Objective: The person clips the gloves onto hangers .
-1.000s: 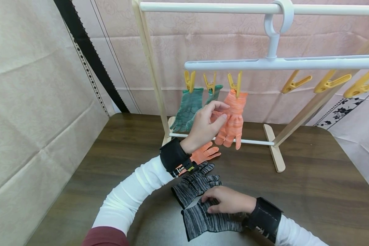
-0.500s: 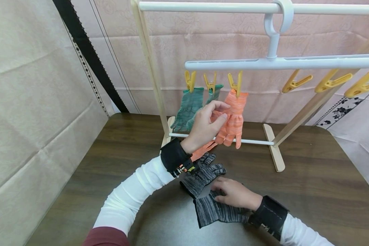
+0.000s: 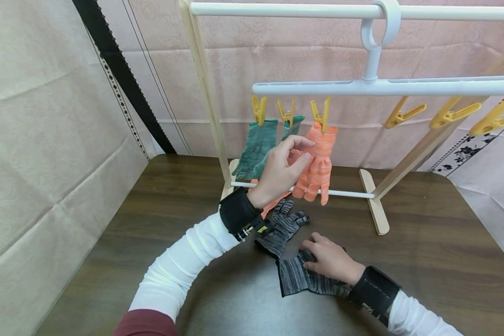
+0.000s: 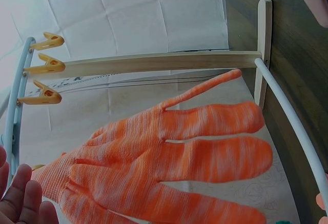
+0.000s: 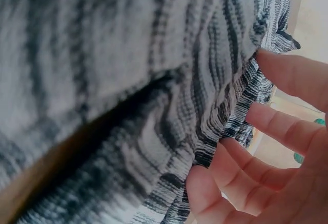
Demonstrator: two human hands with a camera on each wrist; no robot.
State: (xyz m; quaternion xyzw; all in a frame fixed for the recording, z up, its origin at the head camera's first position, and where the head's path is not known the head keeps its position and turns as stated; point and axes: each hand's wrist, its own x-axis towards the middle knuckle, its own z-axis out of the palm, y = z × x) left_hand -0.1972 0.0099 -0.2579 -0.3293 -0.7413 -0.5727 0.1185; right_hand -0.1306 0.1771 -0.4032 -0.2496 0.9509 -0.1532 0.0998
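Note:
My right hand grips the back of a black-and-grey striped knit glove on the table, the fabric bunched between thumb and fingers. A matching striped glove lies against its far side. My left hand, fingers loosely bent and holding nothing, is raised beside an orange knit glove. That glove hangs fingers down from a yellow clothespin; in the left wrist view, fingertips show near its cuff. Partly hidden behind my left wrist, another orange glove lies on the table.
Two green gloves hang left of the orange one. Several clothespins line the light-blue hanger, which hooks over the white bar of a wooden stand. The stand's feet rest on the brown table.
My right hand has dragged the striped glove away from me and to the right. The second striped glove and the orange glove on the table have shifted farther away too. My left hand has stayed put.

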